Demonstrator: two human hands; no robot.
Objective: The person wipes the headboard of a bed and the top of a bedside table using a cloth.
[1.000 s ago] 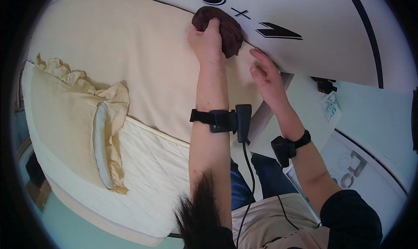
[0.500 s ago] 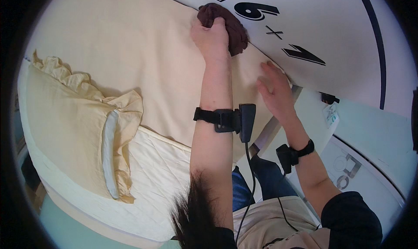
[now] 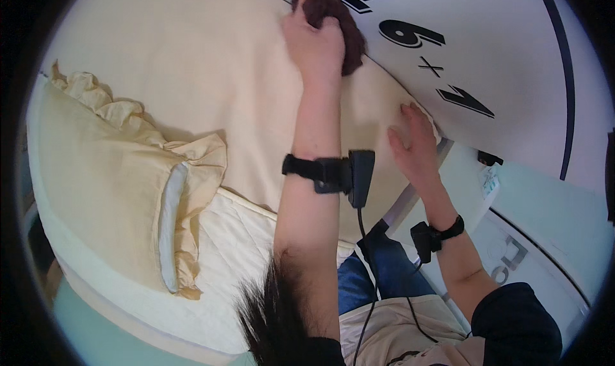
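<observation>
My left hand (image 3: 315, 49) is closed round a crumpled dark brown cloth (image 3: 351, 39), its thumb lying over the folds. The cloth is at the far edge of the cream bed sheet (image 3: 205, 52), against the white wall (image 3: 512, 52). My right hand (image 3: 415, 145) rests on the sheet near the bed's right corner, with fingers stretched out and nothing in them. A black strap with a small box (image 3: 362, 179) is round my left forearm, and another strapped box (image 3: 425, 241) is at my right wrist.
A pale yellow pillow (image 3: 109, 180) with a ruffled edge lies at the left. White quilted padding (image 3: 237, 244) shows nearer to me. A black cable (image 3: 364, 231) hangs from the left forearm box. Right of the bed are a small black object (image 3: 490, 158) and a white cabinet (image 3: 535, 263).
My left hand has shifted farther along the bed's wall-side edge with the brown cloth, which has changed shape. The right hand has moved slightly right in the picture. The whole view has shifted a little.
</observation>
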